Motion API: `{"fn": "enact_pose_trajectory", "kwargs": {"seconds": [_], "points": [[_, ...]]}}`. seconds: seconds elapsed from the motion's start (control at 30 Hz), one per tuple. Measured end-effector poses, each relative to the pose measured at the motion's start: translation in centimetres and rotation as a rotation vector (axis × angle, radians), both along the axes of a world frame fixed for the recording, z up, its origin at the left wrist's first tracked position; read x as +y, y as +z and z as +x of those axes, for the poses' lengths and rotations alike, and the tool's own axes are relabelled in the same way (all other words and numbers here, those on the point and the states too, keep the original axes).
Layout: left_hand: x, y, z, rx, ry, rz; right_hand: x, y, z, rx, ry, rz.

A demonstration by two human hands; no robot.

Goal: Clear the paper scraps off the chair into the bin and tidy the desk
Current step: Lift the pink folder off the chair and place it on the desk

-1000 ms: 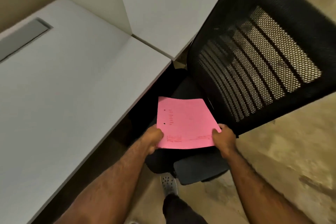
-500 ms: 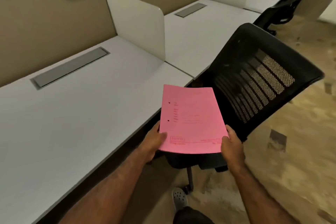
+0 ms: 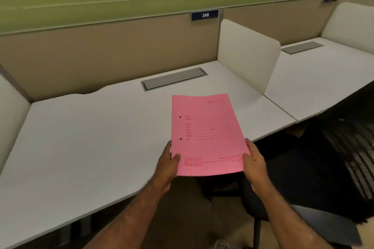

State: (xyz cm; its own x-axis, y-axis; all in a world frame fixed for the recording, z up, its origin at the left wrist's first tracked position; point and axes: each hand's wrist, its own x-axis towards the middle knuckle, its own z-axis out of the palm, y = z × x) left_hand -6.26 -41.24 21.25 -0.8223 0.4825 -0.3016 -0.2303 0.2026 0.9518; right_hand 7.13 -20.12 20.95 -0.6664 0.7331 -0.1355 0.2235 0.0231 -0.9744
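Seen from the head camera, both hands gripped a pink folder (image 3: pixel 204 137) by its near corners, the left hand (image 3: pixel 168 164) and right hand (image 3: pixel 255 164) each with a thumb on top and fingers underneath. It hung above the front edge of the white desk (image 3: pixel 85 137), with the black chair (image 3: pixel 323 157) to the right.

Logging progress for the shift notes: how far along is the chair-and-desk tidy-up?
Done: pink folder is lifted clear of the chair. In hand: left hand and right hand hold it over the desk. Left: setting it down; no bin or scraps visible.
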Motion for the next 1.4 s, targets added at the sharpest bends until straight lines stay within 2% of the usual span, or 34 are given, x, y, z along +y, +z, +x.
{"fn": "enact_pose_trajectory", "kwargs": {"seconds": [0.37,0.6,0.83,1.23,1.33,1.4], "points": [[-7.3,-1.1,-9.4,-0.009,0.35,-0.023,-4.3,-0.3,-15.3,-0.094,0.361,0.133],[-8.5,-3.1,-20.1,-0.019,0.61,-0.106,-4.6,-2.7,-27.6,-0.121,0.506,0.211],[-8.5,-6.0,-31.4,-0.054,0.764,-0.191,-4.6,-5.9,-40.3,-0.19,0.639,0.194],[-9.8,-10.8,-47.4,-0.049,0.776,-0.431,-5.6,-10.5,-57.2,-0.33,0.762,0.166],[-9.9,-11.9,-50.2,-0.026,0.739,-0.56,-6.1,-12.0,-59.3,-0.338,0.778,0.24],[-9.8,-12.5,-51.5,0.059,0.663,-0.706,-6.4,-13.0,-60.0,-0.37,0.807,0.36]]}}
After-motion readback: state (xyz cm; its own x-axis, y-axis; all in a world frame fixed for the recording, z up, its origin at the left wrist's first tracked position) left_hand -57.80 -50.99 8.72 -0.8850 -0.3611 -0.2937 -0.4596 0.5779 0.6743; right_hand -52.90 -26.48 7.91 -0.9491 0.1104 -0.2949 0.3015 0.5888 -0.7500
